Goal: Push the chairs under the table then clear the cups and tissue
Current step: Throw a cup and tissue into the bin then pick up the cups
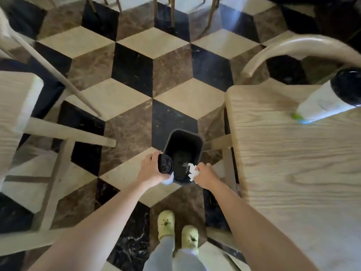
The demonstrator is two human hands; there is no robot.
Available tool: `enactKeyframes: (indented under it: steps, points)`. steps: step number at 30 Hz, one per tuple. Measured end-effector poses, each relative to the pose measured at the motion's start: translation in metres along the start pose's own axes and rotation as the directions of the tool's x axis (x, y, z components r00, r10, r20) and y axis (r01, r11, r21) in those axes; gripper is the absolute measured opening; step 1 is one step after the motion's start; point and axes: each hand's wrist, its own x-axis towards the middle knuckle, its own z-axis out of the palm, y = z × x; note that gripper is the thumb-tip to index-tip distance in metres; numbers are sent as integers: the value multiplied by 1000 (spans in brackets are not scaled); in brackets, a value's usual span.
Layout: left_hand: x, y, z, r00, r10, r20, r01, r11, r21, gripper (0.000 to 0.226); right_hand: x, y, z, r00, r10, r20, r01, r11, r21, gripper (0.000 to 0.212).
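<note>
Here, left hand point(151, 169) grips a cup point(165, 167) (black-lidded); right hand point(204, 176) pinches tissue point(192, 171) over bin point(183, 142).

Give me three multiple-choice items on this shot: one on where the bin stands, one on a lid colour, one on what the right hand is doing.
1. Where does the bin stand?
A. On the table
B. On the floor beside the table
C. On a chair seat

2. What colour is the lid of the cup in the left hand?
A. Black
B. Red
C. Yellow

3. What is the right hand doing?
A. Hanging empty
B. Gripping a chair
C. Holding a tissue above the bin

Answers: 1 B, it sits on the patterned tiles near the table leg; 2 A, the cup's top is black; 3 C, white tissue shows in its fingers over the bin's mouth.
</note>
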Motion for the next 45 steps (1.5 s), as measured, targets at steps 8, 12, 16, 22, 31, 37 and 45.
enactKeyframes:
  steps: [8, 12, 16, 22, 31, 37, 45]
  points:
    - [107, -36, 61, 991, 84, -103, -76, 994, 80, 83, 105, 2, 45, 997, 36, -68, -37, 999, -14, 35]
    - [141, -70, 103, 991, 45, -124, -28, 990, 138, 82, 148, 13, 85, 996, 15, -87, -24, 995, -100, 43]
    - [162, -100, 145, 998, 11, -54, -2, 986, 164, 86, 176, 24, 120, 999, -10, -52, 1, 984, -175, 43]
    - [185, -118, 173, 996, -16, 91, -8, 968, 251, 95, 198, 39, 138, 997, -51, 58, 60, 984, -170, 44]
    - [159, -118, 141, 963, -68, 261, -6, 962, 272, 66, 161, 31, 121, 980, -80, 181, 108, 983, -149, 49]
    - [128, -77, 74, 944, -77, 320, -16, 960, 279, 61, 118, 2, 65, 962, -53, 266, 126, 957, -262, 50]
    - [58, 26, -35, 932, -29, 360, -153, 871, 467, 54, 12, -53, -62, 960, -133, 245, 185, 961, -203, 50]
